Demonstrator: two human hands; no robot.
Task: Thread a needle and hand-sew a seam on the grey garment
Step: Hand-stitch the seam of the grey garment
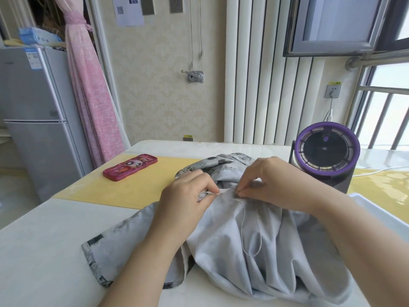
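Head view, left hand (186, 196), right hand (272, 180) pinching one grey garment (281, 258), one thread (242, 220)

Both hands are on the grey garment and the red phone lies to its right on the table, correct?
Not quite: the phone lies to the garment's left, as the head view shows. The left hand and right hand are on the garment, and the phone is on the table.

Your white table (44, 251) carries a yellow mat (132, 189) across its middle. The grey garment (276, 251) lies bunched over the mat's near edge. Left of the garment, a red cartoon case (130, 167) rests on the mat. Right of the garment stands a purple-rimmed fan (327, 149), with a white cable (380, 169) beyond it.
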